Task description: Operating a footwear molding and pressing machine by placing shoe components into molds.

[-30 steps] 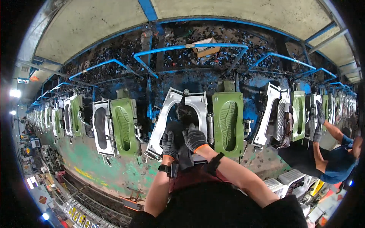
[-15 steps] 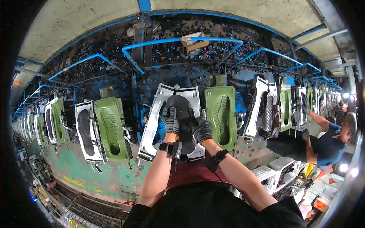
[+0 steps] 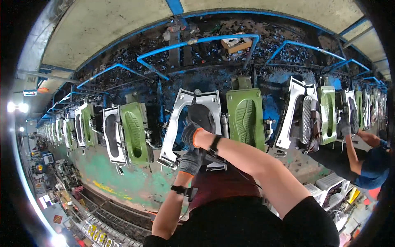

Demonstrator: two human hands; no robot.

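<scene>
A black shoe-shaped piece (image 3: 202,114) lies in the two-part silver metal mould frame (image 3: 213,101) in front of me. My right hand (image 3: 192,132), in a grey glove with an orange cuff, reaches across to the left edge of the piece. Its fingers are curled there, one digit pointing up along the edge. My left hand (image 3: 190,163), gloved the same way, is closed lower down near the frame's bottom. What its fingers grip is hidden, and my right forearm covers the lower part of the piece. Beside the frame stands a green mould half (image 3: 245,117) with a ribbed foot-shaped hollow.
More silver and green moulds (image 3: 133,133) line up to both sides. Blue bent rails (image 3: 201,40) run behind them, with a cardboard box (image 3: 238,44) among scattered scraps. At right a co-worker (image 3: 372,166) handles another mould; white crates (image 3: 329,179) stand nearby.
My right hand has crossed from the piece's right side to its left. My left hand has slid down toward the frame's bottom. The view has shifted, so the moulds appear farther right.
</scene>
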